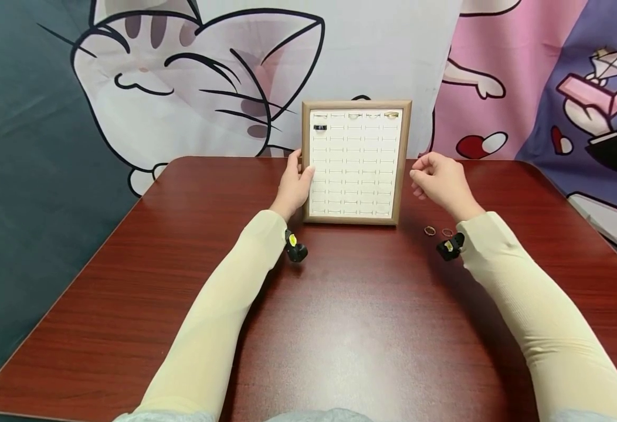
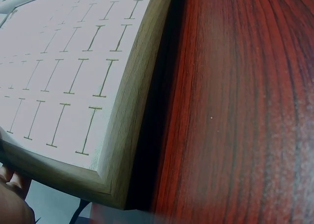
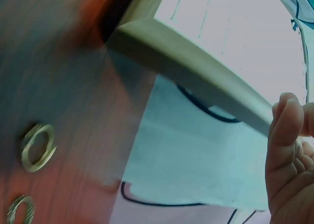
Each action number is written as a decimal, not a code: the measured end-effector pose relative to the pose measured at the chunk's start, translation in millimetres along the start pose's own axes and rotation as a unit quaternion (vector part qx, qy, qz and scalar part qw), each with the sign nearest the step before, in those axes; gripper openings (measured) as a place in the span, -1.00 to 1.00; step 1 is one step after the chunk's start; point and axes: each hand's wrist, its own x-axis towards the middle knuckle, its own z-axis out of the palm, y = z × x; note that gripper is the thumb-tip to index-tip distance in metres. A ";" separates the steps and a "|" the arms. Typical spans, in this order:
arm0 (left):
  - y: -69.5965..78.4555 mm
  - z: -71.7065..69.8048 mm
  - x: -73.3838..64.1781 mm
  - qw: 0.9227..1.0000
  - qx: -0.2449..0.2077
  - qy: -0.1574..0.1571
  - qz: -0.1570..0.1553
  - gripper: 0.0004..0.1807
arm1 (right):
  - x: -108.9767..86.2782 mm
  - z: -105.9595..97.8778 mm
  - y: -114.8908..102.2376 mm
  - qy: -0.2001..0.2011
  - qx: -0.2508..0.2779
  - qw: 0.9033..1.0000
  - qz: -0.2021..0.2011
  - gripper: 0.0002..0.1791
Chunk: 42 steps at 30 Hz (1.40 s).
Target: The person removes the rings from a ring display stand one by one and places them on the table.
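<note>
A ring display board (image 1: pixel 355 164) with a wooden frame and white slotted face stands upright on the table. My left hand (image 1: pixel 294 186) grips its left edge, thumb on the front and fingers behind. Just right of the board my right hand (image 1: pixel 440 179) hovers, fingers loosely curled and thumb near the index finger, with nothing visible in them. A dark ring (image 1: pixel 320 127) sits in the second row at the left. Along the top row are thin rings, with a gold ring (image 1: pixel 391 115) at the right end. Two more rings, a gold ring (image 3: pixel 38 148) and a textured ring (image 3: pixel 20 210), lie on the table.
The reddish-brown wooden table (image 1: pixel 340 328) extends around the board. Behind it hangs a cloth backdrop (image 1: pixel 372 53) with cartoon drawings. Both wrists carry small black cameras, the right camera (image 1: pixel 450 247) overlapping the area beside the loose rings.
</note>
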 end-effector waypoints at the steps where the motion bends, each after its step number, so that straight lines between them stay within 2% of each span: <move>1: 0.0 0.0 -0.1 1.000 0.000 0.001 0.003 -0.46 | 2.2 2.1 -2.9 0.005 0.006 1.000 -0.002 -0.86; 7: 0.4 -0.7 -0.5 1.000 -0.002 0.003 0.002 -0.47 | 15.6 15.0 -18.6 0.024 0.035 0.999 -0.012 -0.87; 11: 0.0 -0.6 -1.0 1.000 -0.001 -0.002 -0.002 -0.46 | 22.8 21.3 -27.4 0.027 0.046 0.998 -0.013 -0.90; 16: -0.4 -0.6 -0.7 1.000 -0.003 0.002 0.008 -0.46 | 33.7 26.1 -40.9 0.023 0.060 0.998 -0.019 -0.92; 33: -4.1 1.0 -1.1 1.000 -0.010 0.016 0.018 -0.47 | 61.9 39.6 -73.4 0.003 0.032 0.998 -0.048 -0.91; 42: -4.3 0.5 -1.6 1.000 0.006 0.009 0.011 -0.47 | 75.1 40.3 -89.4 0.016 0.038 0.998 -0.055 -0.90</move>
